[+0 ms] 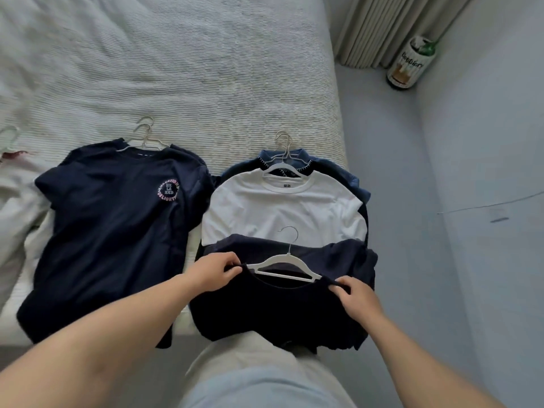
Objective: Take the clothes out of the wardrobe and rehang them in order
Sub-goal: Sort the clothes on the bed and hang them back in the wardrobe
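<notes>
A dark navy T-shirt (276, 313) on a white hanger (282, 265) lies at the near edge of the bed. My left hand (213, 270) pinches its left shoulder by the collar. My right hand (354, 293) pinches its right shoulder. Behind it a white T-shirt (279, 210) on a hanger lies over a blue denim garment (294, 159) with its own hangers. To the left lies a navy T-shirt with a round chest logo (117, 231) on hangers.
The clothes lie on a bed with a pale ribbed cover (182, 69). A white garment (17, 195) with a hanger sits at the far left. On the floor at the right stand a bottle (410, 64) and curtains (382, 25). My legs in light trousers (259, 378) are below.
</notes>
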